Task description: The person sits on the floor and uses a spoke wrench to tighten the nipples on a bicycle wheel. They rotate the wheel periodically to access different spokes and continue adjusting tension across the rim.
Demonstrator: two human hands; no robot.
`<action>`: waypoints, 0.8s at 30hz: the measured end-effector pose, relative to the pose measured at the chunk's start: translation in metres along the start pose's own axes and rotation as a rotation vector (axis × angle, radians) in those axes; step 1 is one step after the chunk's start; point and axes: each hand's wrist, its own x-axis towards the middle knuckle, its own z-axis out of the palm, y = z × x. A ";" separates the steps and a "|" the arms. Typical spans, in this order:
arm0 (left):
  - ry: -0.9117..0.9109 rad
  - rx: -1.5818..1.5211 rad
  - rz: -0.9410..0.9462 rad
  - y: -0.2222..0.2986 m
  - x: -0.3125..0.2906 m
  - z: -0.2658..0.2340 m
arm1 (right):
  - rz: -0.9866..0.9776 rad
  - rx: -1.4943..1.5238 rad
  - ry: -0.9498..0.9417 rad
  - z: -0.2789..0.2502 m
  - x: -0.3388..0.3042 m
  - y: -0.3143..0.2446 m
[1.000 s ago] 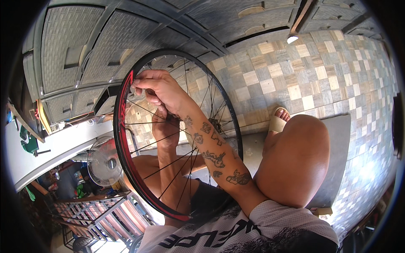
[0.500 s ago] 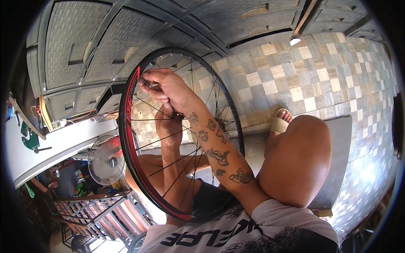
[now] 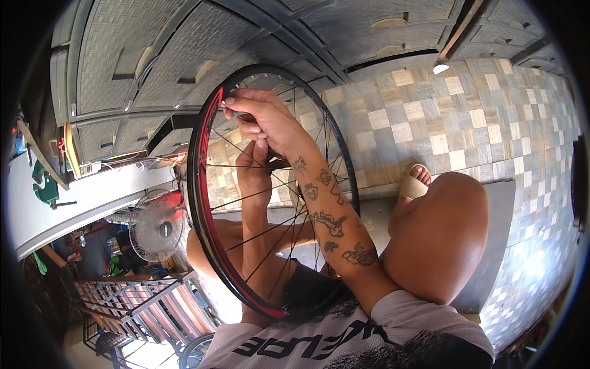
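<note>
A bicycle wheel (image 3: pixel 353 184) with a black and red rim and thin dark spokes stands tilted in front of me, over my lap. My right hand (image 3: pixel 267 114), on the tattooed forearm, reaches across it with fingertips pinched beside the red inner face of the rim, closed on what looks like a spoke end. Just below, my left hand (image 3: pixel 254 181) comes up behind the spokes, its fingers curled and thumb raised close under the right hand. What it grips is hidden. Part of the hub side is covered by my right forearm.
Dark woven-pattern drawers (image 3: pixel 178 58) stand ahead. To the left are a white bench (image 3: pixel 92 206) with a green vise (image 3: pixel 46 184), a fan (image 3: pixel 157 227) and a metal rack (image 3: pixel 132 301). Checkered floor tiles (image 3: pixel 430 123) spread to the right, beside a grey mat (image 3: pixel 501 215).
The wheel and both hands sit slightly farther right in the picture, with the surroundings shifted a little too. My right fingertips remain by the rim, and both hands stay closed.
</note>
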 end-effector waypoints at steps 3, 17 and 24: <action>-0.033 -0.014 -0.043 0.002 0.000 0.001 | -0.043 -0.098 0.026 0.002 -0.002 -0.001; -0.018 0.004 -0.067 -0.002 -0.006 -0.008 | 0.024 -0.032 -0.039 0.006 -0.001 0.000; -0.083 -0.092 -0.014 -0.005 -0.006 -0.009 | 0.086 0.089 -0.099 0.001 0.003 0.003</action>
